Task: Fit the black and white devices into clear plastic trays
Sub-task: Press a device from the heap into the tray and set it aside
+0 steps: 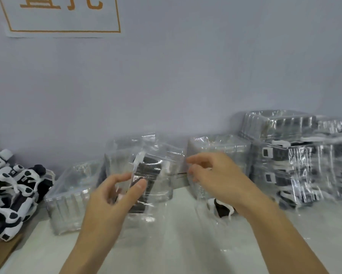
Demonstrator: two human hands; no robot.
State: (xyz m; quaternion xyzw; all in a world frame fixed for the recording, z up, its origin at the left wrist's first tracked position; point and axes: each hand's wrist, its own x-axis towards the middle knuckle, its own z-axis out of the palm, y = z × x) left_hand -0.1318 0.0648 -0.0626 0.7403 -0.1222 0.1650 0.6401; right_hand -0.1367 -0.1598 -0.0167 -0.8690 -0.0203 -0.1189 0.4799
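- We see our left hand (114, 196) gripping a clear plastic tray (146, 175) lifted above the table (176, 244), thumb on its near face and fingers curled behind.
- The tray is thin, glossy and crinkled, with sharp highlights; a black device (146, 171) shows through it, its shape smeared by blur.
- Our right hand (213, 175) hovers at the tray's right edge with fingers loosely curled; we cannot tell whether the fingertips pinch the plastic or only touch it.
- Below the right wrist a black and white device (222, 209) lies on the table, rounded and smooth, under more clear film.
- On the left, a ribbed stack of empty trays (67, 204) sits on the table, translucent and boxy.
- Far left, a heap of loose devices (12, 194) shows glossy white shells with black oval patches and small square marks.
- On the right, stacked filled trays (304, 165) hold devices in rows; ribbed walls catch the light.
- The table is pale, smooth and matte.
- On the far wall a white paper sign (63, 16) carries an orange frame and orange characters, cut off at the top and unreadable.
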